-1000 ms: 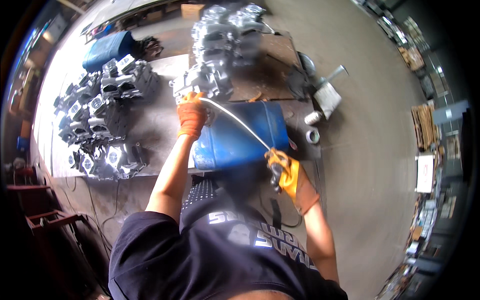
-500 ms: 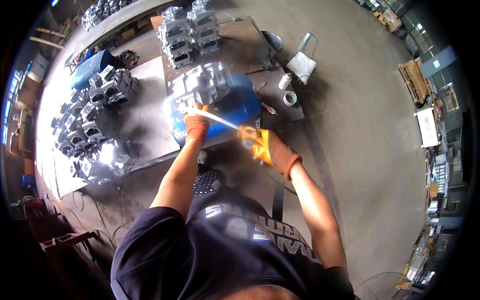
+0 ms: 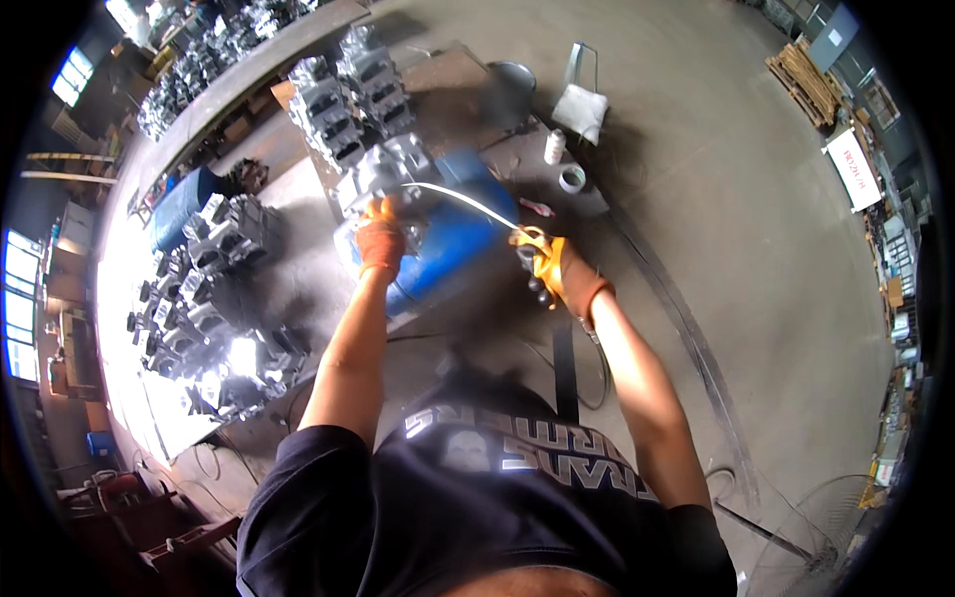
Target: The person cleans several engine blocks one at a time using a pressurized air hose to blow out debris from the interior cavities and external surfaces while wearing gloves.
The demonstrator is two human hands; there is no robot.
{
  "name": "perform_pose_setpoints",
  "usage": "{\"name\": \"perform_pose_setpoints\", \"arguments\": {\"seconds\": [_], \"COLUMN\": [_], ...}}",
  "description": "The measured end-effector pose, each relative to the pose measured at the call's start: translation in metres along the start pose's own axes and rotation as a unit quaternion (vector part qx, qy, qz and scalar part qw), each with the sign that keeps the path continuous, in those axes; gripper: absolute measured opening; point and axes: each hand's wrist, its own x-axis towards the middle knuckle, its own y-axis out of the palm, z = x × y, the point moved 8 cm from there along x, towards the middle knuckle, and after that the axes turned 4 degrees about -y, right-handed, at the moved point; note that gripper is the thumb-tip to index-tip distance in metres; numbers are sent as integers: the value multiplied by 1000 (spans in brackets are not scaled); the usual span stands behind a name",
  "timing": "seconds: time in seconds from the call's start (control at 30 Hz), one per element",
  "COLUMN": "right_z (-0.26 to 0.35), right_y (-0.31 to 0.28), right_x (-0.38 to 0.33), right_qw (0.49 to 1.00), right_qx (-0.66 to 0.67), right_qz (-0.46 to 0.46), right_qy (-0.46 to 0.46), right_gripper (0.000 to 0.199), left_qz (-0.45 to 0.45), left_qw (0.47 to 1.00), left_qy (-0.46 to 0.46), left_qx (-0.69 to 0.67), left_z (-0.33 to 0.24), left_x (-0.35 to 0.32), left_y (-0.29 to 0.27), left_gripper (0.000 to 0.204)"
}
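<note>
Hard daylight pours in from the windows [image 3: 25, 279] at nine o'clock, burning the floor [image 3: 119, 328] white there. Fisheye bending curves every edge, a black rim rings the view, and the centre smears slightly.

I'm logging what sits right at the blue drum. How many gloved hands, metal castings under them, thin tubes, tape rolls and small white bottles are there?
Gloved hands: 2, the left hand and the right hand
Metal casting on the blue drum: 1
Thin tube: 1
Tape roll: 1
Small white bottle: 1
Total: 6
</note>
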Motion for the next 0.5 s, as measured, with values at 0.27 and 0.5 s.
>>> {"name": "perform_pose_setpoints", "arguments": {"seconds": [0.27,0.5], "right_z": [-38,-62], "right_y": [-5,-24], "right_x": [35,66], "right_qw": [999,981], "right_qx": [33,-151], "right_qz": [-42,-98], "right_qy": [6,-78], "right_gripper": [12,24], "left_qz": [88,125], "left_qw": [996,980], "left_qy": [-15,-109], "left_qx": [3,-109], "left_z": [-26,0], "left_x": [45,98], "left_y": [-47,-29], "left_gripper": [32,35]}}
